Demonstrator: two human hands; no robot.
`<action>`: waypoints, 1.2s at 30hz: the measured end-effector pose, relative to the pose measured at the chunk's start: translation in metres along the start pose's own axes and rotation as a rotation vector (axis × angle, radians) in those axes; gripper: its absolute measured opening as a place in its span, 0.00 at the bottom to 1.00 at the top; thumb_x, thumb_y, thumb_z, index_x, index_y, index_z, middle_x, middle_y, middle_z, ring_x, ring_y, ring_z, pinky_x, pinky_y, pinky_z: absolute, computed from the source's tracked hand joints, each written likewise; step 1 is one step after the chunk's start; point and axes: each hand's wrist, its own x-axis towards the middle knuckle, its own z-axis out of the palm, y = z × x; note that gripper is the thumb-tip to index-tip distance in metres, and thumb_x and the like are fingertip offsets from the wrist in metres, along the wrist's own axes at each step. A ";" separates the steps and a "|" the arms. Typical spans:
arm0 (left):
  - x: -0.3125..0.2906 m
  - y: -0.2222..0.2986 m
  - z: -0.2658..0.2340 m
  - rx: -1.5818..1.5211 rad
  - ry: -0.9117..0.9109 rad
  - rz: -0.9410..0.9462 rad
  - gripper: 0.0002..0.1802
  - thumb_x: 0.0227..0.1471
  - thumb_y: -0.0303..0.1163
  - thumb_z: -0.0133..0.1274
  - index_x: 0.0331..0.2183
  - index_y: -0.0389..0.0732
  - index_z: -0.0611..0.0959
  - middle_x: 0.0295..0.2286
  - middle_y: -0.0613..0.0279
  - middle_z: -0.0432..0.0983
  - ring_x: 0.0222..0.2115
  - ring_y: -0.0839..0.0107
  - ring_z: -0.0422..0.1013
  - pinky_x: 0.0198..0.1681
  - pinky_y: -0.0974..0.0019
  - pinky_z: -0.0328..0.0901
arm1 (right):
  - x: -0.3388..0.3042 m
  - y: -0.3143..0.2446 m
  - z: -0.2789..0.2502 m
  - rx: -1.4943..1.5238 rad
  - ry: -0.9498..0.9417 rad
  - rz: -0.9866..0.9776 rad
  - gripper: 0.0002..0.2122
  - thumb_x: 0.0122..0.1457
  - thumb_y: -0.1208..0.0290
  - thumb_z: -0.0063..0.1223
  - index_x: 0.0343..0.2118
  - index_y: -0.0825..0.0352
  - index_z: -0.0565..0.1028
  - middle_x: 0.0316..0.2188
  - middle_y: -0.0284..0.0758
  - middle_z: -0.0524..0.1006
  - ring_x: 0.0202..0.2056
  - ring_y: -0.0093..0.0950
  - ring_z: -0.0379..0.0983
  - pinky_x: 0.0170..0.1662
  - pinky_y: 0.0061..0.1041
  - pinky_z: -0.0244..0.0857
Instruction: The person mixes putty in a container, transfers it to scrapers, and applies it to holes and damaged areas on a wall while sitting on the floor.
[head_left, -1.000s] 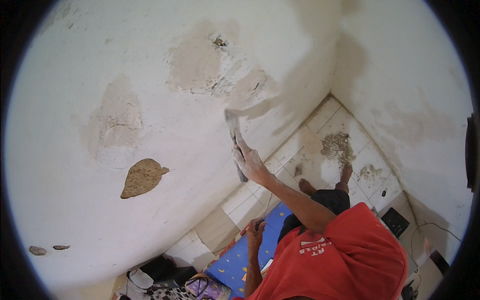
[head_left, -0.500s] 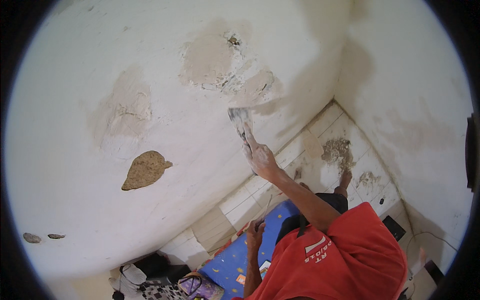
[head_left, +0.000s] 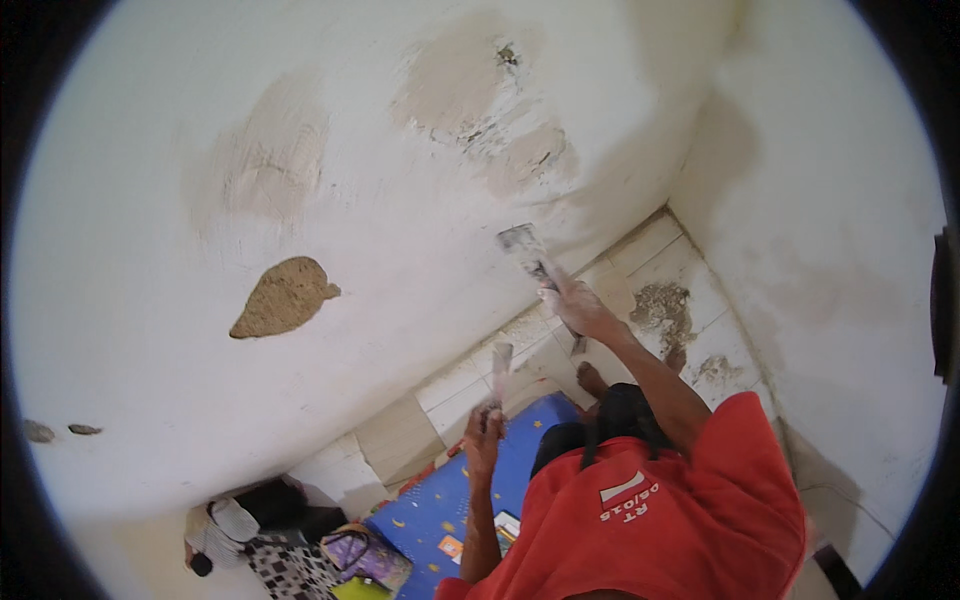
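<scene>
Clearly, scraper [head_left: 536, 262] in R fingers [head_left: 564, 285], blade [head_left: 519, 237] fwd

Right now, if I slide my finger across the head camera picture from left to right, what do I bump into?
Small grey wall spot → leaf-shaped brown patch on the wall → person's left hand → person's right hand → dark rough patch on the floor.

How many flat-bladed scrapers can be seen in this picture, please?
2. One scraper is in the right hand; the other scraper is in the left hand, lower in the picture. More may be hidden from this view.
</scene>
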 end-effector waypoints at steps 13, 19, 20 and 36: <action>0.010 0.186 0.054 -0.419 -0.339 0.009 0.15 0.62 0.38 0.48 0.42 0.36 0.75 0.28 0.60 0.77 0.21 0.76 0.71 0.22 0.73 0.65 | -0.054 -0.052 -0.165 0.580 -0.163 0.256 0.16 0.64 0.62 0.49 0.47 0.70 0.73 0.30 0.32 0.74 0.19 0.16 0.65 0.18 0.16 0.56; 0.001 0.193 0.062 -0.490 -0.411 -0.015 0.15 0.62 0.38 0.48 0.42 0.36 0.75 0.28 0.61 0.77 0.20 0.78 0.71 0.20 0.75 0.63 | -0.057 -0.064 -0.176 0.150 -0.050 -0.032 0.17 0.64 0.63 0.47 0.47 0.72 0.73 0.32 0.33 0.74 0.29 0.21 0.68 0.33 0.21 0.64; 0.001 0.192 0.062 -0.495 -0.404 -0.016 0.15 0.62 0.38 0.48 0.42 0.36 0.75 0.28 0.61 0.77 0.20 0.78 0.71 0.20 0.75 0.63 | -0.056 -0.064 -0.177 0.148 -0.058 -0.034 0.17 0.64 0.63 0.47 0.47 0.72 0.73 0.32 0.33 0.74 0.29 0.21 0.68 0.33 0.21 0.64; -0.006 0.168 0.073 -0.463 -0.430 0.097 0.16 0.62 0.35 0.48 0.48 0.36 0.74 0.28 0.61 0.75 0.17 0.80 0.66 0.18 0.75 0.58 | -0.061 -0.054 -0.173 -0.190 -0.030 -0.267 0.18 0.53 0.87 0.48 0.48 0.69 0.74 0.36 0.39 0.74 0.36 0.31 0.70 0.43 0.26 0.65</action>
